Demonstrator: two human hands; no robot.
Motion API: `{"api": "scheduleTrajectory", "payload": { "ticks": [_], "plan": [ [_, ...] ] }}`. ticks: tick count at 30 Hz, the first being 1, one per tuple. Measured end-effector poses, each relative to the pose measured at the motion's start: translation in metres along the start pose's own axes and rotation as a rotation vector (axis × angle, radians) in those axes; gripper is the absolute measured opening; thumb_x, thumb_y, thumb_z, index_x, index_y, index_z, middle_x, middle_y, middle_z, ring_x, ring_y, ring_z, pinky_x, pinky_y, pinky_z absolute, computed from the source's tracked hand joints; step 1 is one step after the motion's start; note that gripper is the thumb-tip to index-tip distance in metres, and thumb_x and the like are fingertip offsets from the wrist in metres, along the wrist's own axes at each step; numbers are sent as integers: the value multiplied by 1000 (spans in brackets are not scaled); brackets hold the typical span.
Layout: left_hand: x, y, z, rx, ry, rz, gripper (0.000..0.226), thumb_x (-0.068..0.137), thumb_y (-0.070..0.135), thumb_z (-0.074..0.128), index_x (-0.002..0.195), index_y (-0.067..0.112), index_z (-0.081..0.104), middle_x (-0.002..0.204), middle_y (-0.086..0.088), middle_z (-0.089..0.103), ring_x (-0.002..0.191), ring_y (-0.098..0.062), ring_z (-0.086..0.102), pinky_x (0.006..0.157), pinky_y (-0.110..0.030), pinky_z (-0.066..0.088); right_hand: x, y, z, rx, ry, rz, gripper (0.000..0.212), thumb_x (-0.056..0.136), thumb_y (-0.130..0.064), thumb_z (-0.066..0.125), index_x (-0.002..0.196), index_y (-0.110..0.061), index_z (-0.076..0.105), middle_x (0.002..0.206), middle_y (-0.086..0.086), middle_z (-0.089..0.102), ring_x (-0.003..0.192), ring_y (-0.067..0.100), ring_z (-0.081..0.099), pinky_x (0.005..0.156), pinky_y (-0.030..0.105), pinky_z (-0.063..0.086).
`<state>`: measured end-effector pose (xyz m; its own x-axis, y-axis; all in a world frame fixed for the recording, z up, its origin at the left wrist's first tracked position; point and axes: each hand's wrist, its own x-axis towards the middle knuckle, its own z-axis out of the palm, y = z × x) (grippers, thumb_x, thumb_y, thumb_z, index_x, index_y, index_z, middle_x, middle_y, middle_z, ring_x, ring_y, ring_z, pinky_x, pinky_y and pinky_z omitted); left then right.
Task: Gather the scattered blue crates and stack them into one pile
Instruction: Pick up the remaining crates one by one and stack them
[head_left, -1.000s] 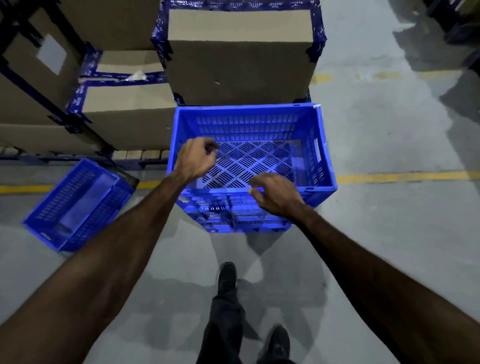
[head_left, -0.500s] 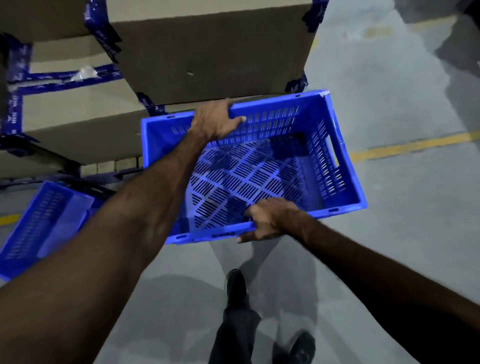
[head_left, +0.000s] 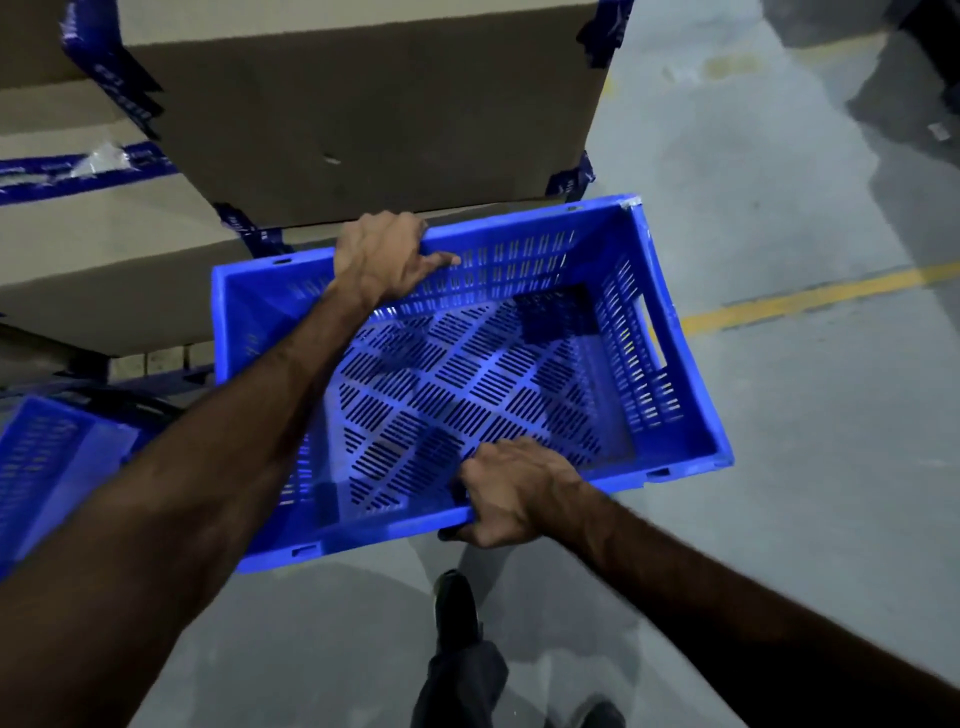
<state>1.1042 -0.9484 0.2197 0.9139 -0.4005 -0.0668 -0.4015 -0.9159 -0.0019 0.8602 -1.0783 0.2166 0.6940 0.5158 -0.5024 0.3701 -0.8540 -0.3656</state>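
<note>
Just one head-worn view, angled steeply down, close over both forearms; edges look kinda blurry, wide-angle probably.

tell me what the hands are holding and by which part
Both hold one blue crate: the left hand grips its far long rim, the right hand grips its near long rim.

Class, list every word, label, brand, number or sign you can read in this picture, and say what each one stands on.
None can be read.
Blue tape on the cardboard boxes: pale print, too blurred to read.
Held blue crate: no lettering shows.
Second blue crate: no lettering shows.
Floor: a yellow line only, no words.
</note>
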Motion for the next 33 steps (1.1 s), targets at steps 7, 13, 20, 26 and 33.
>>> {"api": "scheduleTrajectory", "payload": {
  "ticks": [7,13,20,26,33],
  "plan": [
    [-8,3,-10,-18,-19,-44,59,87,79,50,89,21,59,104,-19,71,100,-42,66,74,-41,44,-7,-9,-11,26,-26,42,54,81,-72,59,104,-25,70,96,5,69,96,32,67,83,40,50],
    [-17,3,-27,-152,-129,-32,51,89,74,53,95,24,59,113,-14,72,107,-38,66,78,-42,45,-12,-14,-9,-41,1,104,72,76,-86,51,110,-26,68,111,5,69,105,33,66,90,43,49],
    [-103,-39,-40,-381,169,-154,66,90,60,59,142,19,57,134,-13,65,126,-34,54,106,-47,43,-54,14,-17,77,332,82,86,79,-90,43,128,-23,67,137,-2,58,119,26,61,99,44,51],
    [-228,-73,-11,-279,166,-387,68,88,37,73,146,14,48,138,-19,54,127,-41,48,99,-57,46,-94,91,-29,1,813,486,54,87,-37,64,135,-13,59,134,17,57,115,41,58,90,50,51],
    [-267,-70,20,-785,46,-830,69,83,16,81,142,8,47,131,-22,63,117,-42,61,92,-46,49,-102,141,-12,836,524,951,55,87,-35,68,130,-3,56,127,24,64,110,42,62,93,47,53]
  ]
}}
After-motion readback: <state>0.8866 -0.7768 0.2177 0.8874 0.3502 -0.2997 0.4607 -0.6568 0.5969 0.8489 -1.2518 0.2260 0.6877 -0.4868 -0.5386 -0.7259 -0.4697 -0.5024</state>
